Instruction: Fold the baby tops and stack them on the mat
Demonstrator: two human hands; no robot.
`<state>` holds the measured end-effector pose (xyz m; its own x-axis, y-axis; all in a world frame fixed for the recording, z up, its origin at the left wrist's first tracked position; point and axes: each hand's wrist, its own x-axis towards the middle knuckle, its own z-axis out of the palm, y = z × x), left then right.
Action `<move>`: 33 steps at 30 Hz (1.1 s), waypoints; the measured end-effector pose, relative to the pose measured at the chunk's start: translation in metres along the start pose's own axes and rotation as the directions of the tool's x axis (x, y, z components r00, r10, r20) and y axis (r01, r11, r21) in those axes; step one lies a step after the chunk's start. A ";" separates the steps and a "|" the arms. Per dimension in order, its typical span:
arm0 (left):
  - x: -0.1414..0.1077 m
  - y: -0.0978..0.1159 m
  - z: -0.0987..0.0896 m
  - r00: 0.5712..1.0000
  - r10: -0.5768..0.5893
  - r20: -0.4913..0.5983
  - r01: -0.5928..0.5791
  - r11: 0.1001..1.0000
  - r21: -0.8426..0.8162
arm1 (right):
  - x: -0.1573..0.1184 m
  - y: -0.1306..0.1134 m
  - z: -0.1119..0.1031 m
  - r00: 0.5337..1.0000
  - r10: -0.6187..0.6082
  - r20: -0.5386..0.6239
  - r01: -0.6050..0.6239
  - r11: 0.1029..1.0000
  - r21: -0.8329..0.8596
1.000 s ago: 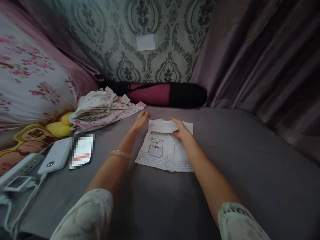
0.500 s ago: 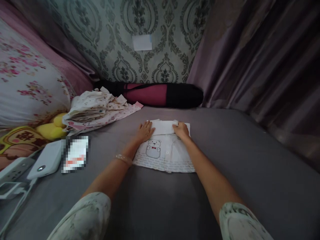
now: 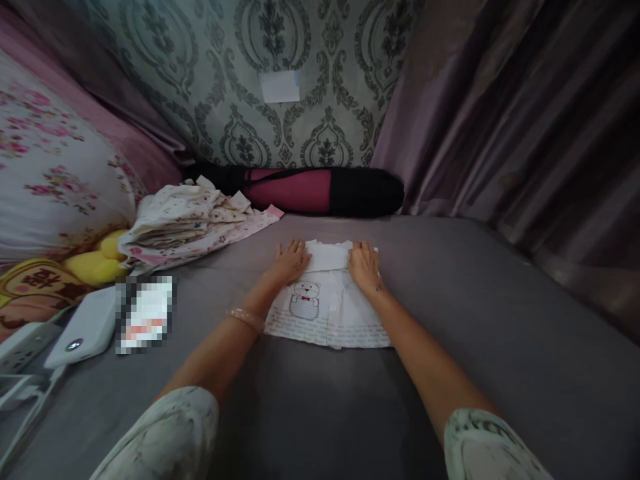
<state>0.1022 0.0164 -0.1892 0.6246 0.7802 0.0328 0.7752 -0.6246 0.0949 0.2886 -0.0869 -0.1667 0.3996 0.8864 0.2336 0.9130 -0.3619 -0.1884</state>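
Note:
A small white shirt point(image 3: 345, 308) lies on the grey sheet in front of me, with a bear drawing, a row of small fastenings and lines of print along its hem. A white strip of its cloth point(image 3: 327, 258) lies folded flat across the top. My left hand point(image 3: 291, 261) rests on the upper left corner, palm down with the fingers stretched out. On the upper right part, my right hand point(image 3: 364, 264) presses down with its fingers laid on the cloth. Part of the shirt is hidden beneath both hands.
A stack of folded clothes point(image 3: 185, 223) sits at the back left beside a yellow plush toy point(image 3: 95, 265). Nearer are a white power bank point(image 3: 83, 330), a blurred-out item point(image 3: 147, 317) and a power strip point(image 3: 27, 347). A long black and red bag point(image 3: 300, 191) lies along the wall.
My right hand has gone from gripping the folded strip to lying flat on the shirt. My left hand stays on the upper left corner. The view has shifted slightly.

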 end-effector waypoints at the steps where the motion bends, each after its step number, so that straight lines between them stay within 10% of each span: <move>1: 0.000 0.007 -0.003 0.999 0.033 -0.032 -0.033 0.999 0.004 | -0.001 -0.003 0.001 0.996 -0.084 -0.018 0.084 0.996 -0.002; 7: 0.006 0.041 -0.002 0.972 0.213 -0.098 -0.210 0.977 0.043 | -0.002 -0.015 0.013 0.930 -0.352 0.102 0.350 0.936 0.035; 24: 0.006 0.040 0.006 0.992 0.129 0.017 -0.128 0.991 -0.038 | 0.002 -0.011 0.022 0.919 -0.304 0.249 0.293 0.953 0.081; 33: 0.008 0.034 0.017 0.995 0.057 -0.084 -0.060 0.998 -0.025 | 0.004 -0.003 0.033 0.973 -0.199 0.118 0.195 0.980 0.043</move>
<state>0.1348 0.0012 -0.2027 0.6579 0.7432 0.1214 0.7339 -0.6689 0.1180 0.2852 -0.0726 -0.1963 0.1971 0.9685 0.1525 0.9690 -0.1688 -0.1803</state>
